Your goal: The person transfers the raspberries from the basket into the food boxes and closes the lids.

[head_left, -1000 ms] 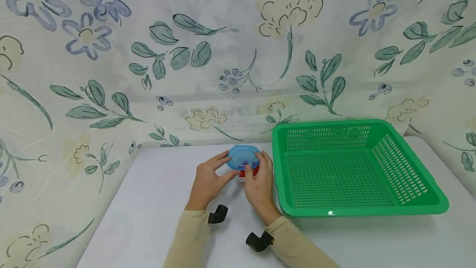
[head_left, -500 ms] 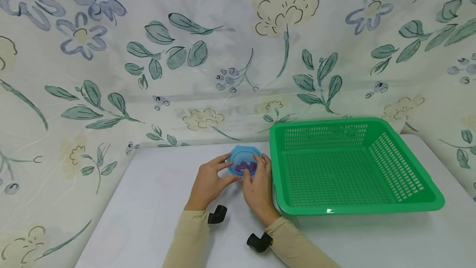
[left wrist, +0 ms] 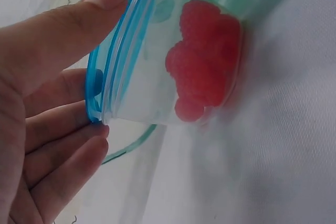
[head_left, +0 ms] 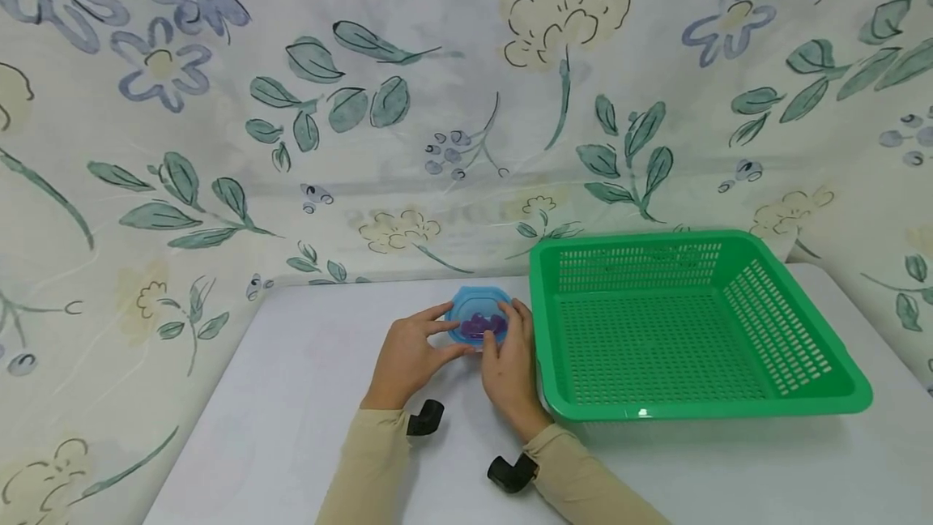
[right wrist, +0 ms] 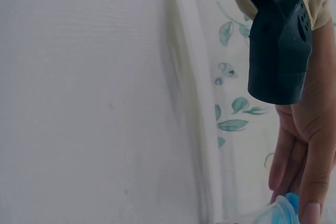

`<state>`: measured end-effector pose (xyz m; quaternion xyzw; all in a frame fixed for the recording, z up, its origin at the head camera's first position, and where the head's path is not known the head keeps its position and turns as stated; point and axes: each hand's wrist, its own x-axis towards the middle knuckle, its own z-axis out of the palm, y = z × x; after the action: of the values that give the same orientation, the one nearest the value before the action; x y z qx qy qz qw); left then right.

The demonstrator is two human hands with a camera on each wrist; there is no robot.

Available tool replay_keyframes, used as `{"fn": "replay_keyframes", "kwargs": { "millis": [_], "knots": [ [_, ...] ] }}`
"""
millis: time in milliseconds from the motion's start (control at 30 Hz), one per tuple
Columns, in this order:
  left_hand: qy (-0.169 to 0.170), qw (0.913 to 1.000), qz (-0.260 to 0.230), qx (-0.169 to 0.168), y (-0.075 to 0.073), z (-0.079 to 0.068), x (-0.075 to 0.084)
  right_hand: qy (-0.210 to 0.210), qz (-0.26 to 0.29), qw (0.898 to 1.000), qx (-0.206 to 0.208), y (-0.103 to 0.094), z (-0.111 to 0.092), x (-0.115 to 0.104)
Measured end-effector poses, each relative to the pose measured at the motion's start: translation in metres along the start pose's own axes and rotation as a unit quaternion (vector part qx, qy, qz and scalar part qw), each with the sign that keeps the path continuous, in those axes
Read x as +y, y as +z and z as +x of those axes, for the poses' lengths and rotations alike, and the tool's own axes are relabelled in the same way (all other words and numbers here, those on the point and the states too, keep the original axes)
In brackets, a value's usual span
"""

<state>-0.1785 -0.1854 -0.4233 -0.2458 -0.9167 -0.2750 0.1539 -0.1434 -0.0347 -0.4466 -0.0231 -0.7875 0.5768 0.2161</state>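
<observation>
A small clear container stands on the white table with a translucent blue lid over its top. Several red raspberries lie in its bottom; seen from above through the lid they look purple. My left hand grips the lid's rim from the left, thumb on the near side and fingers on the far side. From the right, my right hand holds the same rim between thumb and fingers. In the right wrist view the container shows only at the bottom edge, under the right hand's fingertips.
A large green basket with perforated walls stands close to the right of the right hand. Floral cloth hangs behind the white table. A black camera sits at the right wrist, another black camera at the left.
The lid has come down over the container, its top turned more towards the head camera. The red fruit that showed below its near edge now appears purple through it. Both hands kept their hold.
</observation>
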Motion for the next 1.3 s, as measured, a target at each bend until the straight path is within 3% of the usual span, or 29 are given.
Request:
{"fn": "replay_keyframes", "kwargs": {
  "millis": [167, 433, 567, 767, 1033, 1300],
  "knots": [
    [0.001, 0.9999, -0.01, 0.008, 0.0, 0.0, 0.0, -0.001, 0.022, 1.0, -0.002, -0.001, 0.003, 0.002],
    [-0.071, 0.9913, -0.111, -0.001, 0.007, -0.001, -0.007, -0.001, 0.084, 0.996, -0.023, -0.006, 0.007, 0.013],
    [-0.083, 0.9861, -0.141, -0.028, 0.01, -0.002, -0.01, -0.008, 0.115, 0.992, -0.046, -0.009, 0.009, 0.019],
    [-0.077, 0.9829, -0.149, -0.074, 0.013, -0.002, -0.011, -0.031, 0.085, 0.993, -0.08, -0.01, 0.013, 0.023],
    [-0.068, 0.9866, -0.12, -0.087, 0.01, 0.0, -0.007, -0.04, 0.049, 0.995, -0.083, -0.011, 0.012, 0.02],
    [-0.082, 0.9845, -0.123, -0.095, 0.01, 0.001, -0.006, -0.045, 0.031, 0.995, -0.085, -0.011, 0.011, 0.022]
  ]
}}
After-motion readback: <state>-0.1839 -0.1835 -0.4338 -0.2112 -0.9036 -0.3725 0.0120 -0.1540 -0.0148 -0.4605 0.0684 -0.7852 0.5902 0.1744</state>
